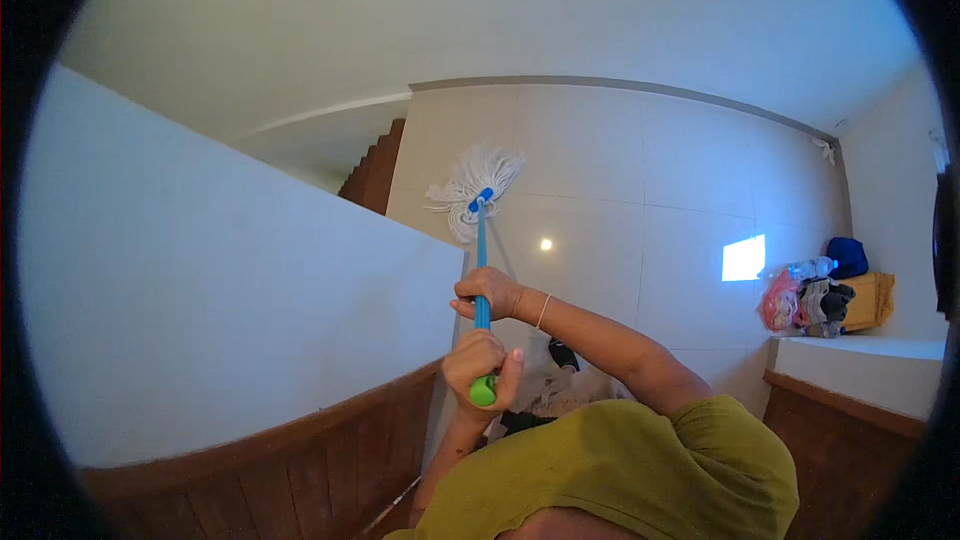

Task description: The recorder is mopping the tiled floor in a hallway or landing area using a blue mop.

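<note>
My right hand (489,294) is wrapped around the blue handle of a string mop (481,244), with a thin pale band on that wrist. Below it, my left hand (480,367) grips the handle's upper end, where a green cap pokes out under the thumb. The white string mop head (476,184), with its blue clamp, lies spread on the pale tiled floor (581,157), close to the top of a brown staircase.
Brown stairs (377,165) drop away at the left, behind a white half wall (247,277). Plastic bottles (814,268), a pink bag (781,301), a dark blue item (847,257) and a yellow-orange container (870,301) stand at the right wall. Brown wood panelling (300,491) is below.
</note>
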`<state>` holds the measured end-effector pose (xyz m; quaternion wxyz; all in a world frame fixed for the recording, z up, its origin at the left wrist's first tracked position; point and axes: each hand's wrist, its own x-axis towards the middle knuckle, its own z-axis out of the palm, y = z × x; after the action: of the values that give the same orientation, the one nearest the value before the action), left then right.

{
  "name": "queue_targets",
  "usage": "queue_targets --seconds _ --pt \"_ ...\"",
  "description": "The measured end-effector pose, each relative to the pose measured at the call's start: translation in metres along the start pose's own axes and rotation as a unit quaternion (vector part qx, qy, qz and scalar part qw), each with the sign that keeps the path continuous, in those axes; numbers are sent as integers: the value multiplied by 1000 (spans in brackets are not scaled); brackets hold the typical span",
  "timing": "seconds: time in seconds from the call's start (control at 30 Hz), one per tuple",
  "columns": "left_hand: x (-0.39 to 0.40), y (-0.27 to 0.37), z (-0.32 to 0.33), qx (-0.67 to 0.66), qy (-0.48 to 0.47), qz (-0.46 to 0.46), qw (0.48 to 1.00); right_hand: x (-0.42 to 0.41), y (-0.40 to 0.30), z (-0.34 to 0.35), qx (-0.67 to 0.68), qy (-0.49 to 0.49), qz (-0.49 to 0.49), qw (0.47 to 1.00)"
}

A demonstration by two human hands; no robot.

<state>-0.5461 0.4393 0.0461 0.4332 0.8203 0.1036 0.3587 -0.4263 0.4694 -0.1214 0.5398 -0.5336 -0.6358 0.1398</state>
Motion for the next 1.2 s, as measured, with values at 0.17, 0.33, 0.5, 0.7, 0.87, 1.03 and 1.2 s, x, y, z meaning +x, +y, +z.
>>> queue_targets --seconds 0.17,0.33,0.5,0.7,0.87,1.03,1.2 --pt "26 34 -27 -93 -2 -7 996 8 -51 -20 10 30 27 999" --pt "45 62 -18 -195 -95 16 976 -26 -89 -66 -43 71 92 992" --pt "53 52 38 -269 -226 56 934 -88 -85 -123 -135 167 163 963" --pt "56 12 119 -259 -328 100 903 -148 -32 -176 -273 270 187 904" --pt "56 3 137 -257 -259 36 931 -139 -2 -188 -280 291 164 900" --pt "52 26 105 -184 -288 92 935 -122 -14 -157 -234 278 122 923" --pt "27 29 111 -154 -262 109 946 -125 -9 -139 -182 217 84 955"
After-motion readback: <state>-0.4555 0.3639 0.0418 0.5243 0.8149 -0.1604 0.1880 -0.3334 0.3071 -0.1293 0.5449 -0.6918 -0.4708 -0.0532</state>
